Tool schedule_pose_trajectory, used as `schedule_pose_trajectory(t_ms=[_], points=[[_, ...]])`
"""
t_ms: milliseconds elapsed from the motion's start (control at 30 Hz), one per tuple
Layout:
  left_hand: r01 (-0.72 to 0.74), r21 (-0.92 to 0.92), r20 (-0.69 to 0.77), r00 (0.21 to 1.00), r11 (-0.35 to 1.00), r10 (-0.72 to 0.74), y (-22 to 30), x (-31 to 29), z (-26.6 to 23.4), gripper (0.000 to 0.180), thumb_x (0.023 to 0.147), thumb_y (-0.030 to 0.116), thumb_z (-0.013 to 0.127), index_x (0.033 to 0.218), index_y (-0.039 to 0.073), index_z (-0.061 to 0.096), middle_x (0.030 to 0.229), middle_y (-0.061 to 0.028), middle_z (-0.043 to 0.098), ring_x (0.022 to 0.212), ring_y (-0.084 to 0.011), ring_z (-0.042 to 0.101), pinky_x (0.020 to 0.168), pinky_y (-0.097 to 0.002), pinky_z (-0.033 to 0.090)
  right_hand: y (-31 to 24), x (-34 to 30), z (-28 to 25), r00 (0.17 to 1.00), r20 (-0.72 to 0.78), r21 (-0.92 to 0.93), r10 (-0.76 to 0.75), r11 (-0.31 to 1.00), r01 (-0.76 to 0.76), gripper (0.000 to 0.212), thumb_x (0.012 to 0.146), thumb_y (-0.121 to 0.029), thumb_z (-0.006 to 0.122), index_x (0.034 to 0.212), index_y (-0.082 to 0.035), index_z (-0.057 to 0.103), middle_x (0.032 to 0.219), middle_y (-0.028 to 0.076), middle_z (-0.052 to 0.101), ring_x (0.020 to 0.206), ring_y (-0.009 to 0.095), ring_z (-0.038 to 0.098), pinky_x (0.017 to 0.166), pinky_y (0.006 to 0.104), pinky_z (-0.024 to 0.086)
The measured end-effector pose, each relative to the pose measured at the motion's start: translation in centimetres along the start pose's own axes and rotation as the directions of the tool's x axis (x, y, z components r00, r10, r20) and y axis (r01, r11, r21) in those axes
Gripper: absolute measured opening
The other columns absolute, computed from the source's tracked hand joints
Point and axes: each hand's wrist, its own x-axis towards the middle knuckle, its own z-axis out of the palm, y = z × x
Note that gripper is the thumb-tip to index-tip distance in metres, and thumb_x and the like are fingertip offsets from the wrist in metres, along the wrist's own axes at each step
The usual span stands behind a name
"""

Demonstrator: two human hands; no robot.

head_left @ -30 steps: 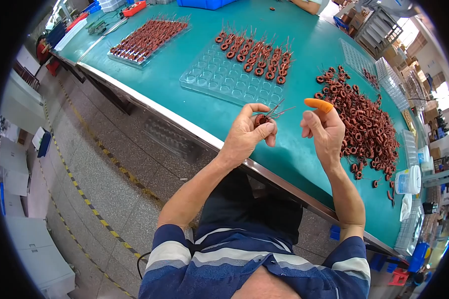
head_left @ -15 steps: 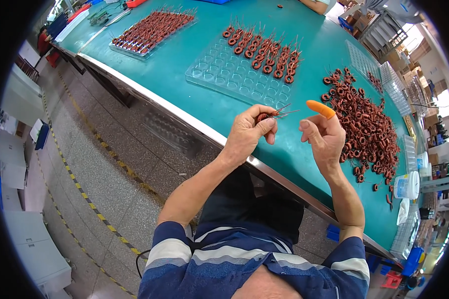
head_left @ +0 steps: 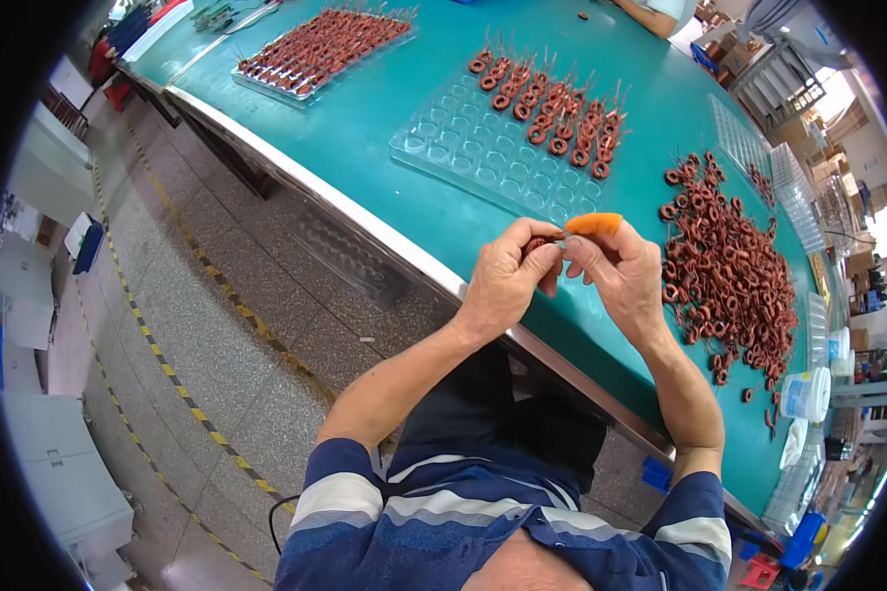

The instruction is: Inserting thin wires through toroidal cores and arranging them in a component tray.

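My left hand [head_left: 504, 283] pinches a small copper-wound toroidal coil [head_left: 535, 244] between thumb and fingers, above the table's near edge. Against it, my right hand [head_left: 623, 278] closes thumb and forefinger on the coil's wire leads, which the fingers mostly hide. An orange finger cot [head_left: 594, 224] covers the right forefinger. Beyond the hands lies a clear plastic tray [head_left: 453, 148] of round pockets. Its far right part holds rows of coils [head_left: 559, 146] with their leads pointing up. To the right of my right hand spreads a large loose heap of similar coils [head_left: 734, 271].
A second clear tray full of coils [head_left: 325, 49] sits at the far left of the green table [head_left: 365, 118]. More clear trays [head_left: 796, 197] and a white tub [head_left: 806, 394] line the right side. Another person's forearm [head_left: 648, 17] rests at the far edge.
My right hand has moved left to meet the left hand and closed on the coil's leads. The view has shifted slightly, so the table contents appear further right.
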Motion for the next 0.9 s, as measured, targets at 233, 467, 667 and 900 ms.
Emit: schedule_pose_trajectory(t_ms=[233, 467, 667, 900], points=[[0.008, -0.071, -0.066, 0.998, 0.997, -0.013, -0.7, 0.8, -1.3, 0.043, 0.096, 0.017, 0.056, 0.13, -0.002, 0.036, 0.104, -0.0096, 0.059, 0.08, -0.0128, 0.061, 0.073, -0.0268, 0.05, -2.0, 6.4, -1.0, 0.986, -0.061, -0.133, -0.158, 0.98, 0.149, 0.012, 0.086, -0.004, 0.063, 0.097, 0.001, 0.065, 0.075, 0.006, 0.068, 0.06, 0.009, 0.062, 0.052, 0.0218, 0.047], [0.086, 0.004, -0.002, 0.996, 0.996, -0.086, -0.5, 0.6, -1.1, 0.026, 0.096, 0.007, 0.052, 0.121, -0.002, 0.048, 0.1, -0.0065, 0.059, 0.084, -0.0098, 0.06, 0.074, -0.0235, 0.05, 1.3, 23.2, 0.8, 0.956, 0.021, -0.245, -0.291, 0.926, 0.287, 0.017, 0.088, -0.011, 0.061, 0.097, 0.002, 0.064, 0.076, 0.007, 0.067, 0.054, 0.009, 0.058, 0.049, 0.0236, 0.045], [0.138, 0.079, 0.027, 0.99, 0.987, -0.14, 0.2, 0.1, -1.2, 0.021, 0.096, 0.008, 0.053, 0.114, -0.002, 0.053, 0.095, -0.0069, 0.062, 0.081, -0.0108, 0.061, 0.073, -0.0239, 0.05, 4.5, 29.2, 4.5, 0.953, 0.126, -0.405, -0.276, 0.863, 0.303, 0.018, 0.087, -0.013, 0.063, 0.098, 0.001, 0.065, 0.077, 0.01, 0.069, 0.052, 0.013, 0.059, 0.052, 0.0301, 0.047], [0.141, 0.102, 0.061, 0.987, 0.985, -0.148, 0.5, -0.2, -1.4, 0.021, 0.096, 0.009, 0.054, 0.113, -0.002, 0.055, 0.093, -0.0077, 0.063, 0.08, -0.011, 0.061, 0.073, -0.0241, 0.05, 6.3, 29.7, 5.2, 0.935, 0.146, -0.533, -0.324, 0.77, 0.351, 0.028, 0.084, -0.019, 0.065, 0.106, -0.001, 0.062, 0.083, 0.019, 0.069, 0.081, 0.033, 0.067, 0.074, 0.0427, 0.052]])
